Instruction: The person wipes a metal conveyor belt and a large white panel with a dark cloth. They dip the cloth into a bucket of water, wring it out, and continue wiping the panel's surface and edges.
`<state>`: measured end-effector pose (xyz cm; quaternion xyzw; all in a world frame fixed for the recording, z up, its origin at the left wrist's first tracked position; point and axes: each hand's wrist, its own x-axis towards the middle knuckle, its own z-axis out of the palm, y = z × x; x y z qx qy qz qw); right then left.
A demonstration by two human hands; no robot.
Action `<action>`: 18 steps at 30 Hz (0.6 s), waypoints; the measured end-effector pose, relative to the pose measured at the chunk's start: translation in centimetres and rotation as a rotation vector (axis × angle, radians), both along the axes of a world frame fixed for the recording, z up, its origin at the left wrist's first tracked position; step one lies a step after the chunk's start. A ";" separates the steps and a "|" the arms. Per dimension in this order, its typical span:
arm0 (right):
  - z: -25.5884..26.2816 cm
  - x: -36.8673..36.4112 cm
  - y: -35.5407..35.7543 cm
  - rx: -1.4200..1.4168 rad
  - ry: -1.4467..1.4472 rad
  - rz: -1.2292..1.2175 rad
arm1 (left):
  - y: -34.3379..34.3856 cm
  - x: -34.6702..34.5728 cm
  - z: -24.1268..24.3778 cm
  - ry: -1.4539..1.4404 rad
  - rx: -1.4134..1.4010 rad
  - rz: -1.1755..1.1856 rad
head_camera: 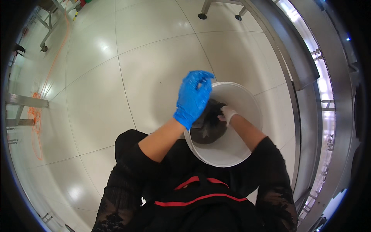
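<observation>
A round white plastic bucket (243,98) stands in front of me on the tiled floor. Grey, murky liquid with a dark, wet cloth-like thing (213,111) lies inside it. My right hand (227,114), in a thin whitish glove, reaches down into the bucket and touches the dark thing; its fingertips are partly hidden, so the grip cannot be told. My left hand (194,94), in a blue disposable glove, is raised over the bucket's left rim with its fingers curled and thumb close to them. Nothing shows in it.
A long metal conveyor frame (307,116) with bright lights runs along the right. Metal legs with black feet (202,16) stand at the top. On the left are a metal stand (26,101), a coiled orange hose or cable (36,108) and a wheeled frame (43,47).
</observation>
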<state>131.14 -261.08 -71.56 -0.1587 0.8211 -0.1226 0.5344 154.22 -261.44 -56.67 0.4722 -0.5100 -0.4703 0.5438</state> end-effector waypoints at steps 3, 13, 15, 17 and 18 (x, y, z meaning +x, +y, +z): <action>2.2 -2.5 -0.3 -0.244 -0.204 -0.125 | -1.9 0.6 -2.8 0.090 0.099 -0.020; 10.7 7.7 6.7 -0.911 -0.397 1.207 | -0.6 -2.3 -5.3 -0.266 0.229 -0.102; 12.4 5.3 8.9 -0.737 -0.596 1.483 | -0.4 -1.9 -5.6 -0.306 0.175 -0.053; 13.7 1.4 10.4 -0.483 -0.698 1.583 | -0.3 -1.9 -5.9 -0.240 0.166 -0.042; 14.8 -0.6 10.7 -0.315 -0.664 1.649 | -0.2 -1.9 -5.8 -0.232 0.170 -0.058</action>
